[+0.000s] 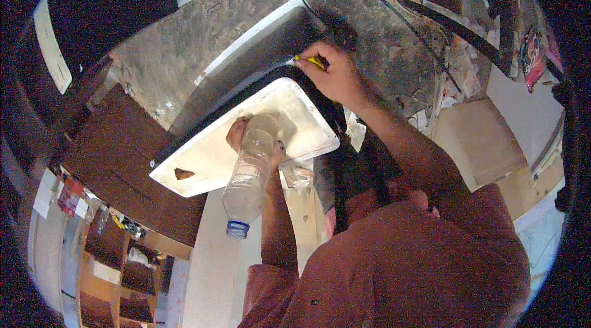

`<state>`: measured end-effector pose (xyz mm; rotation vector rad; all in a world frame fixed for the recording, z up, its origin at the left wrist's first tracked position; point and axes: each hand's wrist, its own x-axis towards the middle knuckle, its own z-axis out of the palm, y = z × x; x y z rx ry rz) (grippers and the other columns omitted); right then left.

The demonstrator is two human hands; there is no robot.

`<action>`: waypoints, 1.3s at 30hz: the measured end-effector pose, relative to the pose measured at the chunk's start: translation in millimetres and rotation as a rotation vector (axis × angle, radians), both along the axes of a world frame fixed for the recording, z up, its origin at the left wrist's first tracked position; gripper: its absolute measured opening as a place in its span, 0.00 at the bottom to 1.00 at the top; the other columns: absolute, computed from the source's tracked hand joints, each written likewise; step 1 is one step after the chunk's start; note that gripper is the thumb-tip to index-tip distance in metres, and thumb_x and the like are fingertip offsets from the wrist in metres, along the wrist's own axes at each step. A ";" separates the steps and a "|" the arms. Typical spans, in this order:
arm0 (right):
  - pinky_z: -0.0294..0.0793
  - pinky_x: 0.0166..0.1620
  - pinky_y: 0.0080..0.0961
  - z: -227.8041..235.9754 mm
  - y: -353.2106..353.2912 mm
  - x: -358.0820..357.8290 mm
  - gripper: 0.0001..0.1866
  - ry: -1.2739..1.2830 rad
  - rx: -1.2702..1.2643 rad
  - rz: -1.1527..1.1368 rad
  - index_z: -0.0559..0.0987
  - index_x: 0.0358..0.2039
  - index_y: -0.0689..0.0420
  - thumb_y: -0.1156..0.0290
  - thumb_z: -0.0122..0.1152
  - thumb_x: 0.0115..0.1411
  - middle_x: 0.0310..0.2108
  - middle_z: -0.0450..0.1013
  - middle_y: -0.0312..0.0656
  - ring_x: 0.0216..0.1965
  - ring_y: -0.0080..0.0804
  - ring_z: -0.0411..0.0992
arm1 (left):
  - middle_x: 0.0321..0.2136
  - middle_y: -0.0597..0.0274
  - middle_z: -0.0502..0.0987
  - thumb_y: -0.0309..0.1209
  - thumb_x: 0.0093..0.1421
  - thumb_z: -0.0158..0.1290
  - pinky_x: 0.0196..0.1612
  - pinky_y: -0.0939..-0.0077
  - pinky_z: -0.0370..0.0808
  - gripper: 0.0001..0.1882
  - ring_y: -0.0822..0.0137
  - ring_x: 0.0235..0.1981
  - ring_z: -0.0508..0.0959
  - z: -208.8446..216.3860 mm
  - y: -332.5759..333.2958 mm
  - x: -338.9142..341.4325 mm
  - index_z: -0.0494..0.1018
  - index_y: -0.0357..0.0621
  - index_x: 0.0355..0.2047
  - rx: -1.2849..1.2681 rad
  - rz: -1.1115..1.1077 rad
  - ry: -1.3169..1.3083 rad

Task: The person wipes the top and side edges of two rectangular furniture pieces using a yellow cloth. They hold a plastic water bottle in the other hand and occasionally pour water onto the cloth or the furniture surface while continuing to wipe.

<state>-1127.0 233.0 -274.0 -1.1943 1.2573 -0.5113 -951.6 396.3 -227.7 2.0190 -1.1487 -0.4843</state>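
My left hand is wrapped round a clear plastic bottle, with a thumb or finger showing on either side. The bottle tilts with its blue-ringed neck toward me; whether a cap is on cannot be made out. Behind it is a pale, rectangular board with rounded corners, a dark edge and a small brown patch. Pinched in my right hand is a small yellow object of unclear kind. Its whitish tip is at the dark strip between the board and a grey panel with a white edge.
Brown wooden panels stand at the left, above a shelf unit with small items. A worn, stained floor spreads beyond the grey panel. Dark strips, scraps and a beige board lie at the right.
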 end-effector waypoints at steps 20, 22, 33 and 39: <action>0.72 0.39 0.21 -5.5 -37.0 -2.2 0.08 0.004 -0.028 0.262 0.80 0.33 0.58 0.70 0.70 0.56 0.31 0.78 0.36 0.34 0.20 0.73 | 0.48 0.51 0.65 0.65 0.46 0.63 0.57 0.55 0.70 0.49 0.53 0.52 0.71 -13.0 4.3 2.8 0.63 0.43 0.56 -0.078 0.016 -0.018; 0.72 0.39 0.21 -9.7 -44.8 5.7 0.08 0.035 -0.043 0.320 0.80 0.33 0.58 0.70 0.70 0.56 0.31 0.78 0.35 0.34 0.21 0.73 | 0.48 0.51 0.65 0.65 0.46 0.63 0.57 0.55 0.70 0.48 0.53 0.52 0.71 -11.3 4.4 2.4 0.63 0.43 0.56 -0.055 0.007 -0.054; 0.74 0.39 0.30 -7.3 -86.3 18.0 0.09 -0.035 -0.170 0.666 0.80 0.32 0.57 0.66 0.68 0.56 0.29 0.77 0.41 0.33 0.32 0.76 | 0.48 0.50 0.67 0.63 0.47 0.61 0.56 0.55 0.70 0.46 0.53 0.51 0.71 -8.9 -0.4 0.5 0.63 0.43 0.55 -0.038 0.013 -0.069; 0.74 0.40 0.33 -29.5 -103.9 54.6 0.10 -0.248 -0.338 0.837 0.78 0.31 0.58 0.67 0.68 0.55 0.29 0.77 0.41 0.34 0.37 0.77 | 0.47 0.52 0.65 0.61 0.47 0.63 0.56 0.56 0.71 0.46 0.54 0.51 0.72 -12.5 4.5 3.2 0.62 0.42 0.55 -0.037 0.010 -0.050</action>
